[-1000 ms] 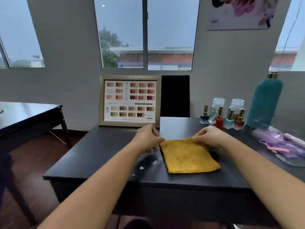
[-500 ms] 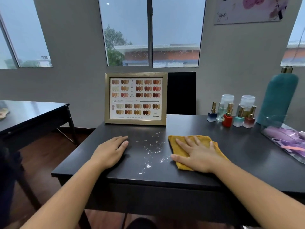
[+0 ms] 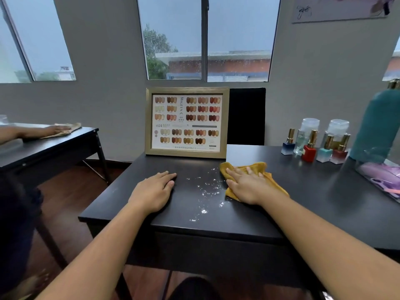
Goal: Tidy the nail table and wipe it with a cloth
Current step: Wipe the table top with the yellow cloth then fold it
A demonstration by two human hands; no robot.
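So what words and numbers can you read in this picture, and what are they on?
"MIGEEN C": runs downward on the framed colour chart.
"024": on the left side of the same chart.
Small print along the chart's bottom edge: too small to read.
Scribble on the wall poster: cannot be read.
Nail polish bottles: no label can be read.

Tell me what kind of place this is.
Most likely a nail salon workstation: a gold-framed chart of nail colour swatches stands at the back of the dark table, and small square nail polish bottles with gold caps line its right side.
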